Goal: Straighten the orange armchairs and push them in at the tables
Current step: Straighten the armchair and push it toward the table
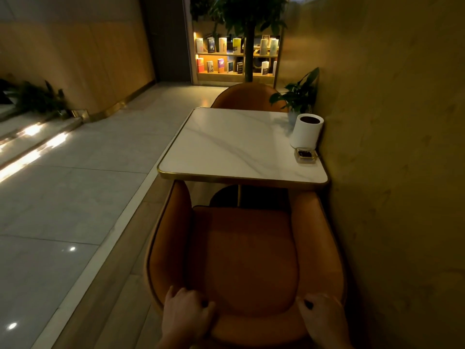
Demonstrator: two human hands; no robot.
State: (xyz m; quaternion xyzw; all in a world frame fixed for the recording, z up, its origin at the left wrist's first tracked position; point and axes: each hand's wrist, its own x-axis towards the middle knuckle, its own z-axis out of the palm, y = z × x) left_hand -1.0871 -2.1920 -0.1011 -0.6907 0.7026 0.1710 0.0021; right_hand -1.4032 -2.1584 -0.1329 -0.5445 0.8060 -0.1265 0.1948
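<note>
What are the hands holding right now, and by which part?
Both hands, left hand and right hand, grip the near orange armchair by the top edge of its backrest, one at each side.

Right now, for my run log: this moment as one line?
left hand grips near armchair backrest | right hand grips same backrest | armrest tips at marble table edge

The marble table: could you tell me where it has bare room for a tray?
The marble table is bare from its left edge across the middle, down to the near edge by the orange armchair. Crowded along the wall: potted plant, white cylinder, glass ashtray.
</note>
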